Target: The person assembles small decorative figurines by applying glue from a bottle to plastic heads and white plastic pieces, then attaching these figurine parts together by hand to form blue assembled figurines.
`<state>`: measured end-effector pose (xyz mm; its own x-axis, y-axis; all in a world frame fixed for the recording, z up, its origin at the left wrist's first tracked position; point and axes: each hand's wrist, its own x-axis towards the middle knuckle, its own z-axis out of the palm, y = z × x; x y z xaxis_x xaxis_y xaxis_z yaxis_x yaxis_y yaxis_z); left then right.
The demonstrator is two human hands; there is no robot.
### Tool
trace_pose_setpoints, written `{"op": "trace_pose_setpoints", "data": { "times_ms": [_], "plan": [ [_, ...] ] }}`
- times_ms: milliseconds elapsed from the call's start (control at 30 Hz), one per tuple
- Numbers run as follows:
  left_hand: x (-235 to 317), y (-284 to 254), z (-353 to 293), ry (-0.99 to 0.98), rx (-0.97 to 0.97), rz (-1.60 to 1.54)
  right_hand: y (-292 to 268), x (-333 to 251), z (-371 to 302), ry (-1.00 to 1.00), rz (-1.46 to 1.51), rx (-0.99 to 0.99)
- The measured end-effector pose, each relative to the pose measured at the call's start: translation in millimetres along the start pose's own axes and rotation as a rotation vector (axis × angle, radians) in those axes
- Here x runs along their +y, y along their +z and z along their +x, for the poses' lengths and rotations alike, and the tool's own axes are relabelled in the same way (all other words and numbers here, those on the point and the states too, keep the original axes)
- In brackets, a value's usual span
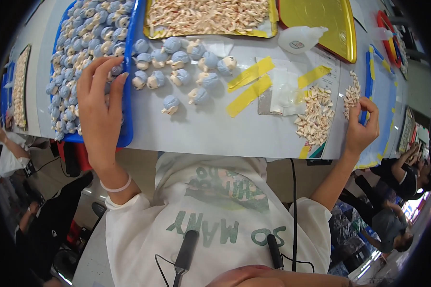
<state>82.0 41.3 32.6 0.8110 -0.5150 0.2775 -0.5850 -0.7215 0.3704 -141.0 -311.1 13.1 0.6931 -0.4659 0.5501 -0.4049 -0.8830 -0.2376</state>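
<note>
My left hand (99, 98) reaches over the near right rim of a blue tray (125, 136) full of small doll heads with light blue hair. Its thumb and index finger close around one doll head (115, 71) at the rim. My right hand (362, 128) is at the right, fingers curled together beside a small pile of cream, pointed pieces (352, 93). What its fingertips hold, if anything, is hidden. Several loose doll heads (179, 77) lie on the white table (177, 136) between my hands. A larger pile of pointed pieces (316, 115) lies left of my right hand.
A yellow-edged tray of cream pieces (208, 16) stands at the back, with an empty yellow tray (318, 24) beside it. A white squeeze bottle (301, 39) lies before them. Yellow tape strips (250, 74) stick to the table. A blue-edged tray (383, 105) is at right.
</note>
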Motion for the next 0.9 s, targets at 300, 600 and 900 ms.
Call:
{"op": "trace_pose_setpoints", "data": {
  "times_ms": [300,600,900],
  "plan": [
    [40.6,8.3,-27.7,0.135,-0.078,-0.275,-8.6,-13.1,4.6,0.208,0.373,-0.004],
    [47.7,17.4,-34.9,0.054,-0.132,-0.357,-0.9,0.1,1.9,0.336,0.498,-0.099],
    [71.4,40.4,-54.8,-0.268,-0.398,-1.487,-20.7,-39.0,13.3,0.061,0.213,-0.278]
  ]
}}
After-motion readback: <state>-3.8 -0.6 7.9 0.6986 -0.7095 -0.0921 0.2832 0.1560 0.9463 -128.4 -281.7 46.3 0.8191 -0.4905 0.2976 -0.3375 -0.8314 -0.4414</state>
